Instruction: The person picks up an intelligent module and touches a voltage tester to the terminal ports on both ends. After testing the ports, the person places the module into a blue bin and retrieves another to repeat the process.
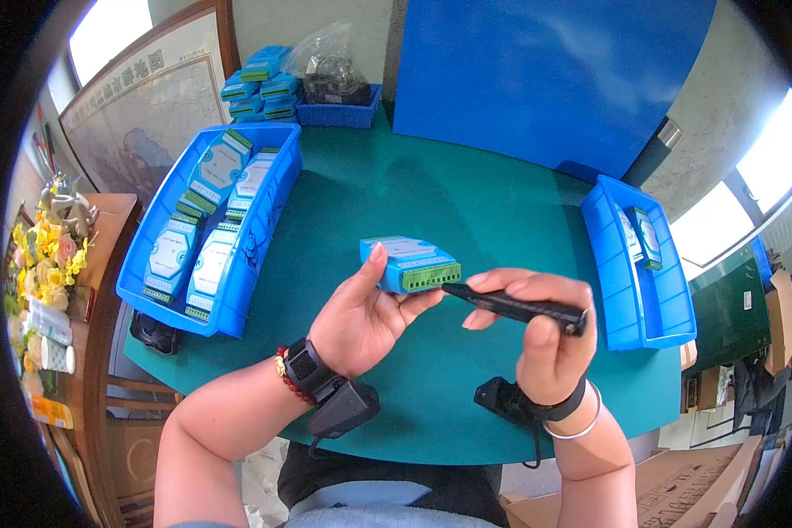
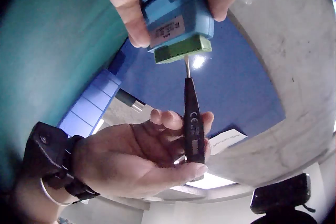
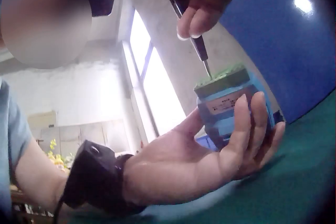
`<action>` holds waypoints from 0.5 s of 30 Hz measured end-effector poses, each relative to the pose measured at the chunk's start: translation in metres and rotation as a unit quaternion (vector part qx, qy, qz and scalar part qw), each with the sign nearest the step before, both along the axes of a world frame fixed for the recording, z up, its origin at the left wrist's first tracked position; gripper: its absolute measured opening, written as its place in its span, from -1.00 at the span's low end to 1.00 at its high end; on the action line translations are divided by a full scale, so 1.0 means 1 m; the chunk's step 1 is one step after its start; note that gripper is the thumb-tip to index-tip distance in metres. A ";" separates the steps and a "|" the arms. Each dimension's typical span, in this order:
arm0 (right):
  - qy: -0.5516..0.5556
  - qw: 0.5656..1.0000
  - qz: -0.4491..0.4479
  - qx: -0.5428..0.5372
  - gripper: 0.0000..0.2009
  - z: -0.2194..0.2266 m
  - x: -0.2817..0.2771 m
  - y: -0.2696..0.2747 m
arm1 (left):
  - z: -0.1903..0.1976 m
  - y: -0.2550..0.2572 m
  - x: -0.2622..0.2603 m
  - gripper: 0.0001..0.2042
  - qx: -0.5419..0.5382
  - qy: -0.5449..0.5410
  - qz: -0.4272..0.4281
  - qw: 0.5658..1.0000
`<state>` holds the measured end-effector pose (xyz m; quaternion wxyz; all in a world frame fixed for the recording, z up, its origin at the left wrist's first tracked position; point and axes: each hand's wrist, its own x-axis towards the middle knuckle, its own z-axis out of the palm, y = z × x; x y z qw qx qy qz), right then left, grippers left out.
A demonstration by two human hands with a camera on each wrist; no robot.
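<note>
My left hand [image 1: 356, 321] grips a blue terminal module [image 1: 400, 253] above the table, thumb on one side and fingers on the other. Its green screw terminal block [image 1: 433, 278] faces my right hand. In that right hand [image 1: 559, 348], a black screwdriver [image 1: 537, 308] is held between thumb and fingers. The metal shaft [image 2: 187, 67] meets the green block in the left wrist view. From the right wrist, the screwdriver tip [image 3: 207, 70] shows right at the block's face, and the left fingers [image 3: 244, 129] curl around the blue housing.
A blue bin [image 1: 255, 273] with several similar modules stands on the left of the green table [image 1: 343, 194]. Another blue bin [image 1: 612, 282] at right holds a few. Behind are stacked modules [image 1: 264, 75], a blue tray [image 1: 339, 116] with a bagged dark item, and a blue panel [image 1: 537, 79].
</note>
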<state>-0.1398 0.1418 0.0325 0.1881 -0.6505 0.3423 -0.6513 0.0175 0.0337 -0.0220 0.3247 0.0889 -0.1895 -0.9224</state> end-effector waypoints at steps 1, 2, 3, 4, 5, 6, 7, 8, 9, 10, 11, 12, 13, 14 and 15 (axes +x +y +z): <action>-0.025 1.000 -0.008 0.002 -0.69 0.002 0.002 0.000 | 0.002 0.000 0.000 -0.64 -0.004 0.006 -0.004 1.000; -0.040 0.999 -0.001 0.001 -0.69 0.003 0.001 0.001 | 0.004 0.000 0.001 -0.64 -0.008 0.012 -0.008 1.000; -0.055 0.998 0.006 0.000 -0.68 0.005 0.001 0.001 | 0.005 0.000 0.001 -0.64 -0.012 0.018 -0.011 1.000; -0.070 0.997 0.014 -0.001 -0.68 0.006 0.000 0.002 | 0.004 0.000 0.001 -0.64 -0.008 0.018 -0.010 1.000; -0.073 0.997 0.021 0.004 -0.68 0.006 0.001 0.002 | 0.003 0.000 0.001 -0.64 -0.006 0.017 -0.009 1.000; -0.064 0.998 0.017 0.010 -0.67 0.006 0.002 0.001 | 0.003 0.001 0.001 -0.64 -0.003 0.017 -0.007 1.000; -0.056 0.998 0.012 0.016 -0.67 0.004 0.002 0.001 | 0.002 0.001 0.001 -0.64 -0.001 0.014 -0.006 1.000; -0.048 0.999 0.008 0.021 -0.67 0.002 0.003 0.000 | 0.002 0.002 0.001 -0.64 0.000 0.012 -0.006 1.000; -0.045 0.999 0.014 0.014 -0.70 0.001 0.002 -0.001 | 0.002 0.002 0.000 -0.64 0.001 0.009 -0.006 1.000; -0.020 1.000 0.013 0.003 -0.71 0.000 0.001 -0.001 | 0.001 0.001 0.000 -0.64 -0.001 0.006 -0.006 1.000; 0.005 1.000 0.013 -0.008 -0.72 -0.001 0.001 -0.001 | 0.000 0.001 0.000 -0.64 -0.003 0.002 -0.006 1.000; 0.030 0.999 0.013 -0.018 -0.74 -0.002 0.000 -0.001 | 0.000 0.001 0.000 -0.64 -0.006 -0.001 -0.006 1.000; 0.056 0.998 0.020 -0.018 -0.78 0.000 -0.002 0.000 | 0.000 0.001 0.000 -0.63 -0.007 -0.003 -0.005 1.000; 0.079 0.997 0.012 -0.018 -0.76 0.001 -0.002 0.000 | 0.001 0.001 0.000 -0.63 -0.010 -0.005 -0.005 1.000; 0.101 0.995 0.003 -0.018 -0.73 0.002 -0.001 0.001 | 0.001 0.001 0.000 -0.63 -0.012 -0.007 -0.005 1.000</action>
